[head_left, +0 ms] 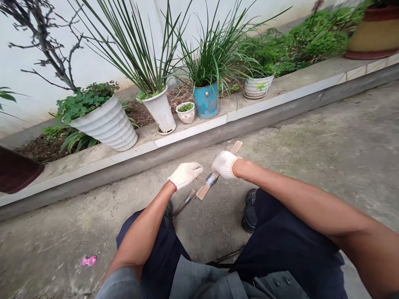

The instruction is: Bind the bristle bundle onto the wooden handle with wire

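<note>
Both my hands wear white knit gloves. My right hand [225,164] is closed round a flat wooden stick [236,147] that slants from upper right to lower left. A band of grey wire [211,179] is wound round the stick just below that hand. My left hand [185,174] is pinched on a thin strand of wire running to the winding. On the ground below the stick lies a tool with a dark metal shaft [183,203]. I sit with knees apart in dark trousers, black shoes [249,209] on the concrete.
A raised tiled ledge [193,131] runs across ahead, bearing white ribbed pots [107,124], a tall white pot [160,110], a small bowl pot [185,113], a blue pot [206,99] and more plants. A pink scrap [89,261] lies on the concrete at lower left.
</note>
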Demonstrator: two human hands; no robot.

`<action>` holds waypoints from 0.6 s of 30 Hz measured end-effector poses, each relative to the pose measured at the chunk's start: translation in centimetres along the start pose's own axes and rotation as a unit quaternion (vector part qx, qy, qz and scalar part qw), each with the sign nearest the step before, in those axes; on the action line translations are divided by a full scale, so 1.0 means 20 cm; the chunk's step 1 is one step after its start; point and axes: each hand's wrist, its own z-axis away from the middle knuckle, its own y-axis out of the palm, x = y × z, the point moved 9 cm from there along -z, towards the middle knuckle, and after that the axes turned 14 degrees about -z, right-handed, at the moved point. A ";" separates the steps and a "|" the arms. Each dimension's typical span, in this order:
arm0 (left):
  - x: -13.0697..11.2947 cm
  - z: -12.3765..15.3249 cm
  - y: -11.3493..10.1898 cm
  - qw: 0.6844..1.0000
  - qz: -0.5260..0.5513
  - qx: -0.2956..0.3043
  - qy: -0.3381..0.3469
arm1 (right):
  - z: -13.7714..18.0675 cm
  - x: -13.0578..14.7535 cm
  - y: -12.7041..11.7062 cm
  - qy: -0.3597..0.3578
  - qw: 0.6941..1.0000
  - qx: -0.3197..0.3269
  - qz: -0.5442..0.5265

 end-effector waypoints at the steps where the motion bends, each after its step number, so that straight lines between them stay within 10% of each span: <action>1: 0.02 0.00 0.01 1.000 0.019 0.007 -0.012 | 0.02 0.01 0.01 -0.030 0.999 0.016 -0.013; 8: 0.05 -0.04 0.07 0.990 0.140 0.021 0.005 | 0.08 -0.08 -0.14 -0.056 0.982 -0.068 -0.169; 18: -0.05 -0.01 0.13 0.993 0.106 0.056 -0.001 | 0.07 -0.39 -0.30 0.171 0.934 -0.235 -0.209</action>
